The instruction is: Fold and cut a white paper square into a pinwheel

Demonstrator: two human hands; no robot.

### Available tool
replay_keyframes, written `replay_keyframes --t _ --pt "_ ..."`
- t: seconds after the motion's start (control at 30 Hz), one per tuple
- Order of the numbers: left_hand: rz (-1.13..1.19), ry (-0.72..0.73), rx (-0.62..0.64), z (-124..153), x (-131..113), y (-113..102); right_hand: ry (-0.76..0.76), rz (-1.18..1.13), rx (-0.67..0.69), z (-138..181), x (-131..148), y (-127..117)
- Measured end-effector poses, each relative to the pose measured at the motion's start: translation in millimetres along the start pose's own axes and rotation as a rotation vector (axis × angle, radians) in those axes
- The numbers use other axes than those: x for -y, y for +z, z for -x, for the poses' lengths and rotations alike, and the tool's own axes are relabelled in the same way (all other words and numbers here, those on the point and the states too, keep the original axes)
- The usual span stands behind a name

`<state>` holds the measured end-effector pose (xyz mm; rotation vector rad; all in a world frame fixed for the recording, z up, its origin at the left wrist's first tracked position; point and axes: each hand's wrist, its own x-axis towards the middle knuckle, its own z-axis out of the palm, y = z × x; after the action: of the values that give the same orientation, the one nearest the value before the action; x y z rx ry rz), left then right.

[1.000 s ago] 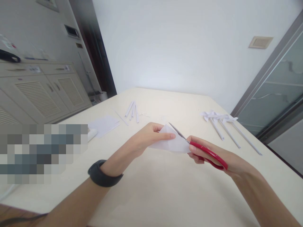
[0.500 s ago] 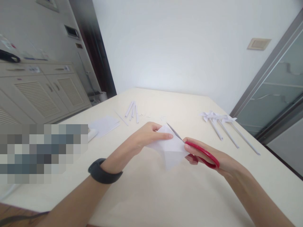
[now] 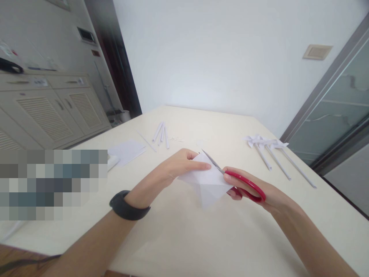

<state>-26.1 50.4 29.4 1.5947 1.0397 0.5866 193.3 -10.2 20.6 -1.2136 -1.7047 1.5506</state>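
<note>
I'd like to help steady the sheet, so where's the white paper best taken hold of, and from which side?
Probably the lower corner of the white paper, pinched from the near side. It hangs free, while the left hand pinches the upper part and the red-handled scissors in the right hand lie along the upper right edge.

open tabletop (image 3: 225, 132) beyond scissors (image 3: 241, 178), pinwheels (image 3: 260, 141) blocking right
</note>
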Motion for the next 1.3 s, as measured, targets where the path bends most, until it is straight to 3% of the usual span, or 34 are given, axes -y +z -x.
replay_keyframes --t 0.17,0.77,1.07,1.3 --pt "0.012 0.063 0.042 -0.4 6.1 -1.2 0.008 -0.072 0.027 -0.9 -2.7 -0.5" --pt "0.166 -0.007 0.053 -1.3 3.6 1.9 0.035 -0.082 0.015 -2.3 -3.8 2.8" --pt "0.078 -0.007 -0.09 -1.2 5.6 1.7 0.011 -0.098 0.03 -6.3 -8.1 2.4" --pt "0.068 -0.029 0.051 -6.8 10.0 -0.5 0.022 -0.098 0.061 -8.0 -10.8 0.4"
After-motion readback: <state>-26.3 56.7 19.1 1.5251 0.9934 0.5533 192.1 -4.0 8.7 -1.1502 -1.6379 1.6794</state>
